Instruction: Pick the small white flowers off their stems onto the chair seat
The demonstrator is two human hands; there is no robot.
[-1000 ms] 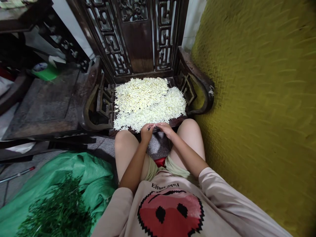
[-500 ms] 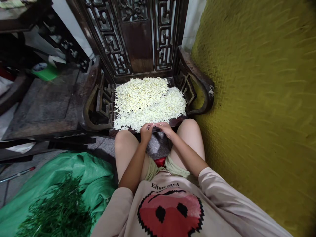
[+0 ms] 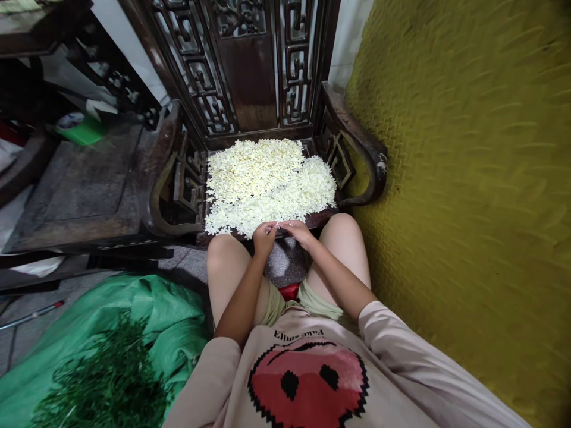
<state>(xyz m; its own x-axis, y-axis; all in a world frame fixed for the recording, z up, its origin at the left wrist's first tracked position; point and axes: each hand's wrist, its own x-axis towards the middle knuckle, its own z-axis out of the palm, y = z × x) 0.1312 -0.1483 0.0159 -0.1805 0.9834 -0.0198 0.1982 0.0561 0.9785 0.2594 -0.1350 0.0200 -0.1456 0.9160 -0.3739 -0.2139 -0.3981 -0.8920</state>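
My left hand [image 3: 265,236] and my right hand [image 3: 298,230] meet between my knees at the front edge of a wooden chair seat [image 3: 328,215]. Both are closed in a pinch, fingertip to fingertip. A tiny white bit [image 3: 278,225] shows where they meet; it looks like one of the white flowers, though its details are too small to see. Just beyond the fingers, white flowers [image 3: 285,205] lie spread over the seat. A yellower heap of flowers [image 3: 254,169] sits behind them, towards the chair back.
Carved armrests [image 3: 372,160] flank the seat, and a yellow textured wall [image 3: 468,178] rises close on the right. To the left stands another wooden seat [image 3: 89,184] with a green roll of tape [image 3: 82,128]. Green sprigs [image 3: 107,374] lie on a green sheet [image 3: 147,297] at lower left.
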